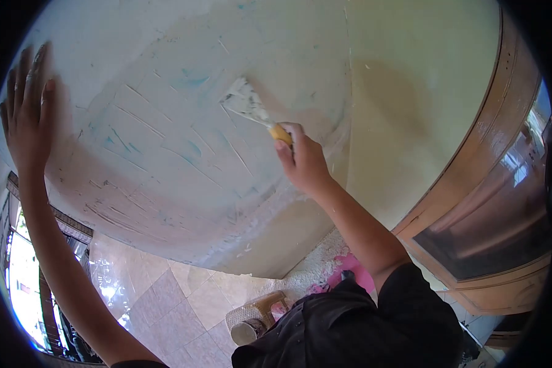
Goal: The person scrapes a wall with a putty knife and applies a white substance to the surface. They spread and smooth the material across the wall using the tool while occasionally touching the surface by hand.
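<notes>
My right hand [302,158] is wrapped round the yellow handle of a putty knife [249,104]. The knife's broad blade, smeared with white and dark patches, lies at the wall [184,141]; whether its edge touches cannot be told. Whitish filler, raised ridges and blue-green marks cover this wall. Up at the far left, my left hand [29,113] rests flat against the wall, its fingers spread and pointing up, with nothing held.
A wooden door [472,178] with a dark panel stands on the right. Below, a round tin [248,332] stands beside a beige woven-textured stool [267,306] on the tiled floor [190,294]. White debris and a pink item [359,270] lie near the wall's foot. Bright opening at lower left.
</notes>
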Available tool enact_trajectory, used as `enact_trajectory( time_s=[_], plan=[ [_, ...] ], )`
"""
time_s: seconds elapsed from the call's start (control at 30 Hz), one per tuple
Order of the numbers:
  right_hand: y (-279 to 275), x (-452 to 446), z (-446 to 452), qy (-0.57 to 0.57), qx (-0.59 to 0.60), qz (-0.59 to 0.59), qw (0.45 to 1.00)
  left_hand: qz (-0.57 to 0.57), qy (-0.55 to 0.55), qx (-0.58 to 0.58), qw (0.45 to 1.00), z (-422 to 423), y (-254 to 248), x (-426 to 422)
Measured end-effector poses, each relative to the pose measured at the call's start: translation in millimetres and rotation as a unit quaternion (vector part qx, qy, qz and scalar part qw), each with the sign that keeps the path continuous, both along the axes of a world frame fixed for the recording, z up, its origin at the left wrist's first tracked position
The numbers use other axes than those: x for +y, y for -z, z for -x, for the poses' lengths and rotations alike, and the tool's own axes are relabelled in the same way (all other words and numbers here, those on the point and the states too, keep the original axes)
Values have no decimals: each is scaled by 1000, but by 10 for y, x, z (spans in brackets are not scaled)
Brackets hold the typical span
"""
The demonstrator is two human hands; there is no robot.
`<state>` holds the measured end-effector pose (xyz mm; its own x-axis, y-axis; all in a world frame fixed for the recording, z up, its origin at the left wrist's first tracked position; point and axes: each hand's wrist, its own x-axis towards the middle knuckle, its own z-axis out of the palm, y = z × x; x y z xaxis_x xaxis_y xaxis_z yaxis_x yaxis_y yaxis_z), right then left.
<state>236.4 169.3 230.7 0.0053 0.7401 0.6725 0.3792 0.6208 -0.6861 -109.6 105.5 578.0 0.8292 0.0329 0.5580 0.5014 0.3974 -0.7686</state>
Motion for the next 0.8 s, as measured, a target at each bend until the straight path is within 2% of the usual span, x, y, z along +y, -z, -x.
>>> enact_trajectory(
  time_s=[0.03, 0.07, 0.13, 0.2, 0.23, 0.3, 0.33, 0.43, 0.5, 0.53, 0.57, 0.6, 0.63, 0.7, 0.77, 0.8],
  plan=[
    [-51, 13, -3, 3, -52, 29, 998, -1, 14, 7, 1000, -37, 1, 18],
    [114, 48, -13, 4, -50, 29, 998, -2, 22, 10, 1000, -68, 6, 32],
    [846, 183, -33, 65, -182, 75, 978, -1, 18, 1, 1000, -118, 38, 54],
    [1668, 59, -190, 58, -245, 177, 951, -3, 3, -13, 1000, -145, 72, 78],
    [2129, -22, -285, 61, -260, 263, 927, 2, 8, -14, 1000, -161, 76, 100],
    [2776, -260, -618, 28, -229, 265, 936, 7, -5, -19, 1000, -269, 92, 123],
    [2899, -257, -696, 18, -205, 254, 945, 0, -7, -16, 1000, -316, 68, 151],
    [2399, 3, -795, 73, -148, 183, 969, 19, -5, -19, 1000, -437, 58, 283],
    [1461, 277, -757, 58, -83, 90, 991, 16, -19, -34, 999, -555, 7, 407],
    [1045, 423, -682, 87, -66, 6, 994, 14, -17, -31, 999, -706, 19, 407],
    [609, 544, -612, 74, -38, -87, 993, -22, -166, -68, 984, -933, 63, 367],
    [136, 583, -545, 52, -11, -109, 993, -57, -311, -104, 943, -1083, 82, 361],
    [-277, 629, -493, 56, -27, -123, 990, -57, -310, -100, 944, -1111, 50, 412],
    [-753, 679, -425, 64, -41, -134, 988, 0, -184, -78, 980, -1120, -16, 537],
    [-958, 724, -409, 80, -116, -76, 987, -15, -219, -76, 973, -1199, -42, 590],
    [-804, 785, -435, 86, -141, -54, 985, -33, -256, -77, 963, -1227, -58, 605]
  ],
)
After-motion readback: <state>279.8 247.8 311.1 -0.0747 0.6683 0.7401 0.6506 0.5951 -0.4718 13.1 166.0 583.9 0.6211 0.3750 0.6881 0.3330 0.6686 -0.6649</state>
